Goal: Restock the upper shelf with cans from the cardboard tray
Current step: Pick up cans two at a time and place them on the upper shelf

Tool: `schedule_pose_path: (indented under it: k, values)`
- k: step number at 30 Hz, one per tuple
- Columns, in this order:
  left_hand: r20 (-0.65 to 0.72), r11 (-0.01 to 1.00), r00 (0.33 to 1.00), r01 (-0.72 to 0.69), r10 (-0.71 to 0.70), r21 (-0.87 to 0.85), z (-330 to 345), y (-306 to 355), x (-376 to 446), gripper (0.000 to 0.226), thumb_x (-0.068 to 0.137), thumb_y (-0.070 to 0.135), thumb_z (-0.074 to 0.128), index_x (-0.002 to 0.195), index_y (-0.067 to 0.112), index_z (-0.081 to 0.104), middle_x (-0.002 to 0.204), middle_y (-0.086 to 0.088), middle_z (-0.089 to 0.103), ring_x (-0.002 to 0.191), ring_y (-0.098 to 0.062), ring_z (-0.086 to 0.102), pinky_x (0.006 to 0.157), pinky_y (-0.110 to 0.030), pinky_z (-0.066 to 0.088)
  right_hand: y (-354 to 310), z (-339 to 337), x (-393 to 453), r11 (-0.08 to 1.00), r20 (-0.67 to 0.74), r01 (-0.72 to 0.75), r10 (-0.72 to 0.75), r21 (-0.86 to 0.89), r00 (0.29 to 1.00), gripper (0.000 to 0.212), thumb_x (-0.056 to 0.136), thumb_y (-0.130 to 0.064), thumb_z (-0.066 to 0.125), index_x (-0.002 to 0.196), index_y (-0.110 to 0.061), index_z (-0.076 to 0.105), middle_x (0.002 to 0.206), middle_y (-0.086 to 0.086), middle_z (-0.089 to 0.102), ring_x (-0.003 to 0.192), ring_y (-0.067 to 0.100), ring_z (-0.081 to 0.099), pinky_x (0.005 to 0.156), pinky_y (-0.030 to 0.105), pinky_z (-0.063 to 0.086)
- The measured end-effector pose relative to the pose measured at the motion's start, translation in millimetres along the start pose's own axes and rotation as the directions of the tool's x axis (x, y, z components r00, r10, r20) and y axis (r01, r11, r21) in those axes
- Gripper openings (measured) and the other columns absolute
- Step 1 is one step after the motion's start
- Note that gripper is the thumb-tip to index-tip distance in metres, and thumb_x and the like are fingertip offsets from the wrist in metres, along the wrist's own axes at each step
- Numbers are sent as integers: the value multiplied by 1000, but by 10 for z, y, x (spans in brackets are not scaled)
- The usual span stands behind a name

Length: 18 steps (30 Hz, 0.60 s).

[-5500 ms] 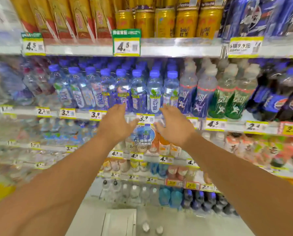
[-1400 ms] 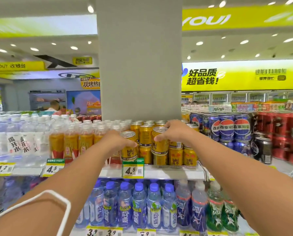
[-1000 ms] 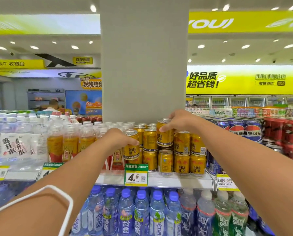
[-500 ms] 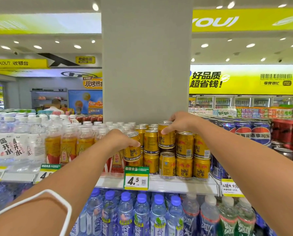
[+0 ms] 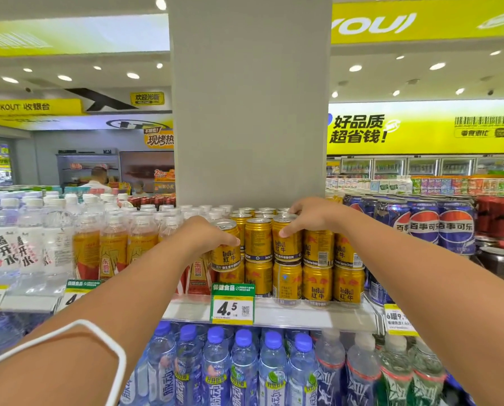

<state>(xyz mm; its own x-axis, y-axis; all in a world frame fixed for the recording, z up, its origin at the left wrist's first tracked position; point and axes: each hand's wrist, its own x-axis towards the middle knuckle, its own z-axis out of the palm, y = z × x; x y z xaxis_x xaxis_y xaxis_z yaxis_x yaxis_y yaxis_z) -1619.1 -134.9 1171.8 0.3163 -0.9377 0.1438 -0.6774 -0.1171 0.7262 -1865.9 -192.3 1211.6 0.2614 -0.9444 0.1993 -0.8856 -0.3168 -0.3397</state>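
Observation:
Gold Red Bull cans stand two layers high on the upper shelf. My left hand grips a gold can at the left end of the top layer. My right hand holds the rim of another gold can in the top layer, with one can between the two. The held cans rest on the lower layer of cans. The cardboard tray is out of view.
A grey pillar rises right behind the cans. Orange drink bottles crowd the shelf to the left, blue Pepsi cans to the right. Water bottles fill the shelf below. A 4.5 price tag hangs on the shelf edge.
Both hands raised cans from below to the upper shelf. Over the last second the right hand's can came down onto the top layer, and the left hand's can settled at the left end.

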Motion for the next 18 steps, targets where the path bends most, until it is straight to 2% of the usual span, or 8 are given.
schedule_pose_path:
  k: [4, 9, 15, 18]
  values:
    - [-7, 1000, 1000, -4, 4, 1, 1, 27, 17, 74, 57, 54, 88, 110, 11, 60, 105, -6, 66, 92, -26, 64, 67, -34, 54, 51, 39, 33, 1000, 18, -11, 11, -25, 1000, 76, 76, -58, 76, 132, -8, 59, 138, 9, 58, 123, 28, 54, 102, 43, 47]
    - [0, 999, 1000, -6, 6, -38, 18, 22, 65, 82, 53, 54, 90, 115, 11, 59, 111, -8, 65, 97, -27, 65, 82, -41, 58, 87, 40, 65, 997, 69, -20, 25, -71, 997, 78, 75, -68, 69, 132, -16, 59, 142, 4, 54, 127, 27, 51, 101, 42, 44]
    - [1, 1000, 1000, -11, 11, -21, 58, 57, 74, 84, 53, 54, 90, 117, 11, 58, 112, -8, 65, 98, -28, 65, 80, -40, 57, 41, 19, 48, 991, 107, 0, 14, -134, 994, 70, 76, -68, 69, 124, -18, 59, 134, 3, 57, 118, 26, 53, 97, 42, 46]
    - [-5, 1000, 1000, -12, 12, -11, 74, 74, 84, 79, 56, 53, 89, 115, 10, 58, 111, -8, 66, 98, -28, 64, 80, -41, 57, 33, 27, 37, 990, 101, 7, 8, -143, 995, 75, 79, -66, 67, 133, -17, 56, 138, 5, 56, 122, 26, 52, 100, 41, 46]
